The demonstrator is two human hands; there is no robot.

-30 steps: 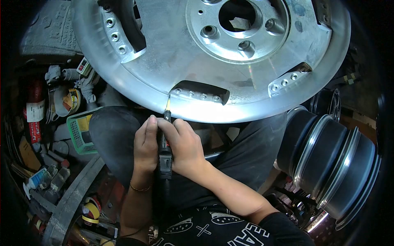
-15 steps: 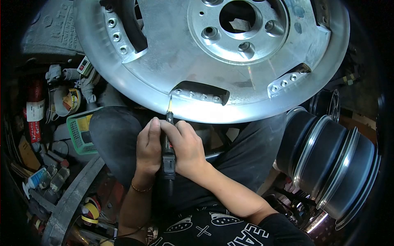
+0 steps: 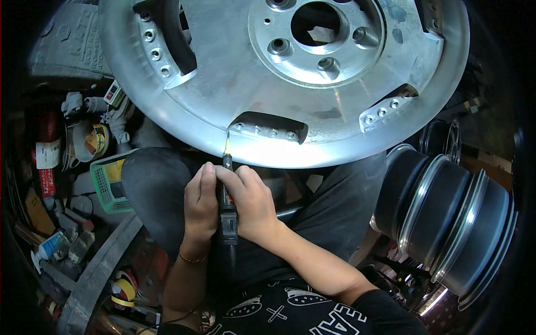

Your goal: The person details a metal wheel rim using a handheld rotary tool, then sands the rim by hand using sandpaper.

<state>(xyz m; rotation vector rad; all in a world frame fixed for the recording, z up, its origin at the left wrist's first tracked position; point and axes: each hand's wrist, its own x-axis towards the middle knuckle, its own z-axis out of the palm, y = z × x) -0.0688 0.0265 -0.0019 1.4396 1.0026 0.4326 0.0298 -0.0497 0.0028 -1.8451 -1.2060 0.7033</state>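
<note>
A large silvery metal wheel [image 3: 223, 84] with a round hub and several cut-out windows fills the upper part of the head view. Both hands hold a slim black rotary tool [image 3: 229, 215] upright between them. My left hand [image 3: 201, 198] presses against its left side, fingers closed. Wrapped round the right side is my right hand [image 3: 247, 198]. The tool's thin yellowish bit [image 3: 227, 144] points up to the wheel's face, at the left corner of the lower window. Whether the tip touches the metal I cannot tell.
Several wheel rims [image 3: 441, 206] are stacked at the right. On the left are a green basket [image 3: 106, 187], a cup-like container [image 3: 89, 139], small bottles [image 3: 81, 245], tape rolls [image 3: 124, 290] and a grey metal beam [image 3: 100, 273]. My knees are under the wheel.
The wheel appears shifted slightly left in view. The tool's bit also sits a little further left, still by the same window corner. Both hands keep their hold.
</note>
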